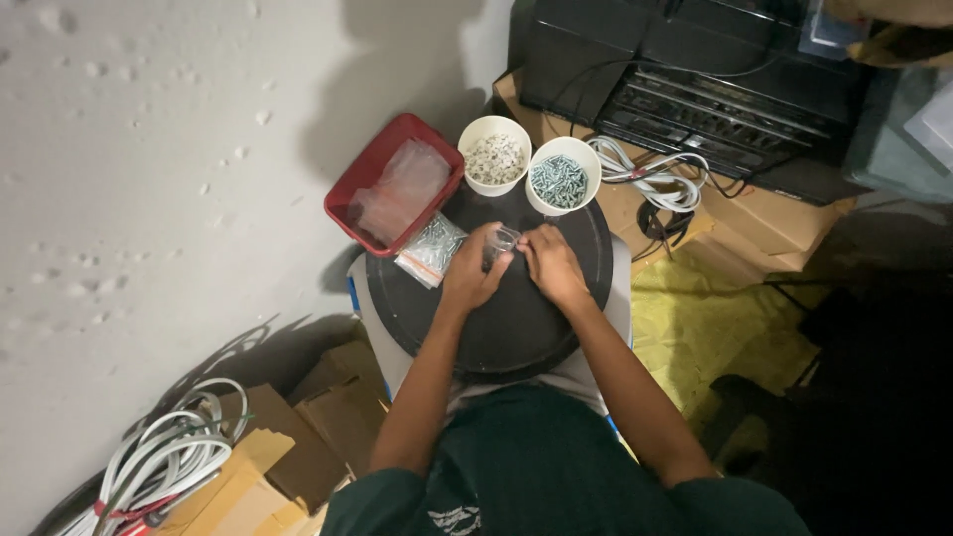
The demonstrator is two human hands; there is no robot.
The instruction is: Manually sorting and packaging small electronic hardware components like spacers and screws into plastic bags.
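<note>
We've got a small clear bag pinched between both hands over the round black counter: left hand clamps its side, right hand pinches the top. Looks like the filling step, so next wants screws from the cup just beyond our right grip. The bag's long axis tilts up-right, mouth away from us.

cable bundle: cut off by bottom edge
small clear bag: contents too small to tell (fingers partly cover it)

1 clear bag of screws is lying beside the red tray; brown cardboard boxes are sitting lower left.
</note>
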